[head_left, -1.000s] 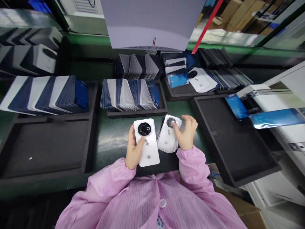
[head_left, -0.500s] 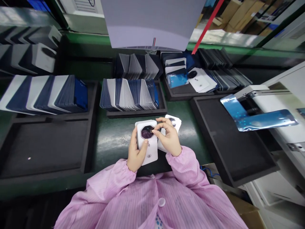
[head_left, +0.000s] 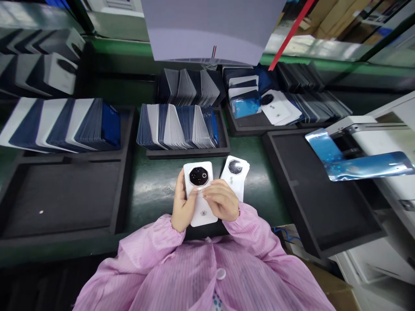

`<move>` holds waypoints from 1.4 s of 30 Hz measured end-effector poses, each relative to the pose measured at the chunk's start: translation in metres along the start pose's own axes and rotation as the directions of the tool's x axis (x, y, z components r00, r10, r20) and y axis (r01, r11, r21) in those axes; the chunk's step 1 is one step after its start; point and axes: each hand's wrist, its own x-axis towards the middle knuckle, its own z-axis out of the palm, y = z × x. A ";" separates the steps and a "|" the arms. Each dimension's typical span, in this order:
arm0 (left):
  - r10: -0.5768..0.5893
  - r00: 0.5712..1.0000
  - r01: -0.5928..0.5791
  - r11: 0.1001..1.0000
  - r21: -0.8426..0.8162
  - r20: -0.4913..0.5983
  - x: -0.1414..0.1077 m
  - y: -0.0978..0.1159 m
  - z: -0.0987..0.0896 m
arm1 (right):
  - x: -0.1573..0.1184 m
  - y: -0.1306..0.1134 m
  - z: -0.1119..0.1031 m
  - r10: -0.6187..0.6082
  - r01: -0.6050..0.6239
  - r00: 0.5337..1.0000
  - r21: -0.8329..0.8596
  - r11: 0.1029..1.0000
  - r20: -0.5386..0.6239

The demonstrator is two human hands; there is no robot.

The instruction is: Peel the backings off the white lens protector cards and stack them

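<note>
My left hand is closed around the left edge of a white phone back cover, its thumb on the face. At the top of this cover is a black octagonal camera window with a small ring at its right side. My right hand is closed in a pinch just below that window, by my left thumb tip. Whatever sits between its fingertips is too small to make out. Beside my right hand, a second white phone back cover lies on the green table, apparently with another beneath it.
A black tray of upright white and blue covers stands ahead. Another black tray lies left, with covers behind it. To the right, a black tray lies beneath shiny blue film strips. A grey-white panel hangs ahead.
My right fingers have moved from the right edge of the camera window down to just below it. The window now shows fully, black instead of purplish, with a ring visible.
</note>
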 end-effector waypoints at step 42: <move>-0.102 0.995 0.102 0.989 -0.103 0.013 -0.002 0.001 0.003 | 0.000 0.001 -0.004 0.282 -0.298 0.953 -0.179 0.937 -0.112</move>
